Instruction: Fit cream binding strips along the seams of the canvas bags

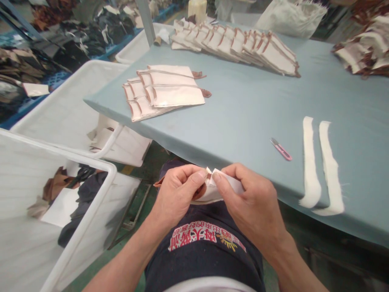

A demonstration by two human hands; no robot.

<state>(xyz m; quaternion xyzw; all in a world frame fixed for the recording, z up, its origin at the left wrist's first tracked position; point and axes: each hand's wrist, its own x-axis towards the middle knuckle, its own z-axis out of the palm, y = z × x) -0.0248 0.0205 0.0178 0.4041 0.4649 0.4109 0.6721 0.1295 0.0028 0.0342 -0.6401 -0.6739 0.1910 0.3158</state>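
My left hand and my right hand pinch a white fabric piece with brown trim between them, just off the table's front edge. The thumbs lie close together along its upper edge, and a brown end pokes out beyond my left fingers. Much of the piece is covered by my hands. On the table to the right lies a small pair of pink-handled thread snips, apart from both hands. Two cream fabric strips rest farther right, near the edge.
Stacked cream pieces with brown edging lie on the blue-green table at left. A long overlapping row lies behind, with another pile at far right. White bins holding fabric stand left of the table.
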